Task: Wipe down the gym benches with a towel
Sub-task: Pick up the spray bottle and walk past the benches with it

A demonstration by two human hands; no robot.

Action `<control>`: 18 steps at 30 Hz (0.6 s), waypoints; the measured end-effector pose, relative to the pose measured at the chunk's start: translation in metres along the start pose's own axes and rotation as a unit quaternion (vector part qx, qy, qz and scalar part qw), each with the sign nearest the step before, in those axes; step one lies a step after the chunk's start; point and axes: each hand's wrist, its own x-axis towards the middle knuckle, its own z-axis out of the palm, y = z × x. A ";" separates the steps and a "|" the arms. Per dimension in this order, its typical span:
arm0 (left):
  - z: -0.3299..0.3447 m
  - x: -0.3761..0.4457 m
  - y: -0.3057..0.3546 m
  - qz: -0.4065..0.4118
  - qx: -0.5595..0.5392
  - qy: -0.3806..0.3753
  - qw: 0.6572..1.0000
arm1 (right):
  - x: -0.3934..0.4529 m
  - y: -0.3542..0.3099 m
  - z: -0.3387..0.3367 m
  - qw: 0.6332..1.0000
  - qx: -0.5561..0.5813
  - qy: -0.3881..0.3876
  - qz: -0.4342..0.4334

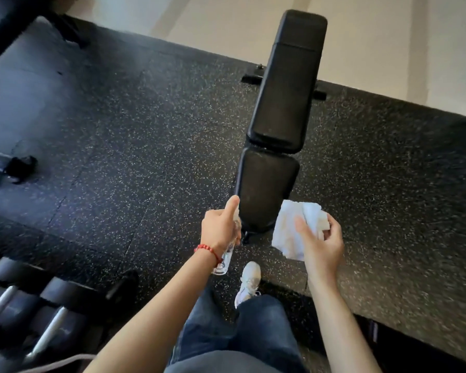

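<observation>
My left hand (pixel 221 230) grips the spray bottle (pixel 226 258), right hand (pixel 320 243) pinches the towel (pixel 288 232); mist the bench (pixel 267 189) seat's near edge evenly, then wipe.

The single head-worn camera looks steeply down from standing height, close over both forearms, along the long black padded bench (pixel 280 103) ahead.

The bench (pixel 283 103) pads look smooth, matt black vinyl; the towel (pixel 291 230) soft white cloth; the floor (pixel 145 130) speckled rubber.
</observation>
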 end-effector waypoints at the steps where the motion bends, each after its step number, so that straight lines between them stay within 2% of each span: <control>1: 0.010 0.004 0.001 -0.008 0.002 0.002 1.000 | 0.010 -0.001 -0.004 1.000 0.001 0.002 0.003; 12: 0.050 0.050 -0.008 -0.076 0.038 0.034 0.996 | 0.070 0.003 -0.009 0.998 -0.008 0.023 0.064; 18: 0.047 0.081 -0.005 -0.093 0.064 0.011 0.994 | 0.079 0.005 0.018 0.996 -0.020 0.037 0.085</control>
